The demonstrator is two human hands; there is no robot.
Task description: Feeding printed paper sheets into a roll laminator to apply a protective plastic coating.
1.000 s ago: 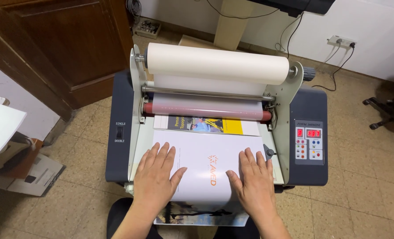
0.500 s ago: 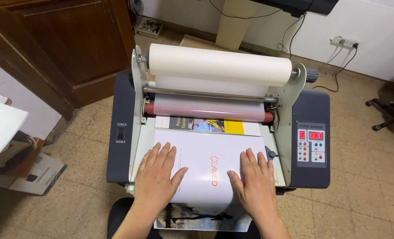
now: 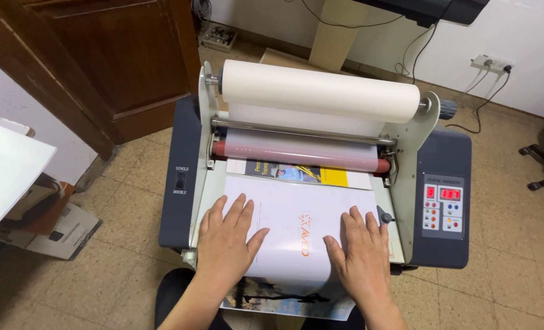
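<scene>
Barely anything moved: my left hand [image 3: 226, 244] and right hand [image 3: 360, 253] press flat, fingers open, gripping nothing, on the white sheet [image 3: 296, 223]; I'd keep it square toward the red roller [image 3: 296, 156] at twelve o'clock.

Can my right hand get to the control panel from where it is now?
Probably yes: the right hand lies flat on the sheet, and the control panel sits just beside it, nothing between.

Counted: one laminating machine [image 3: 186, 153], one film roll [image 3: 318, 91], one red roller [image 3: 296, 156], two printed sheets [image 3: 296, 214] [image 3: 308, 174], two hands [image 3: 226, 244] [image 3: 360, 253], two red displays [image 3: 441, 193], one wooden door [image 3: 101, 55].
</scene>
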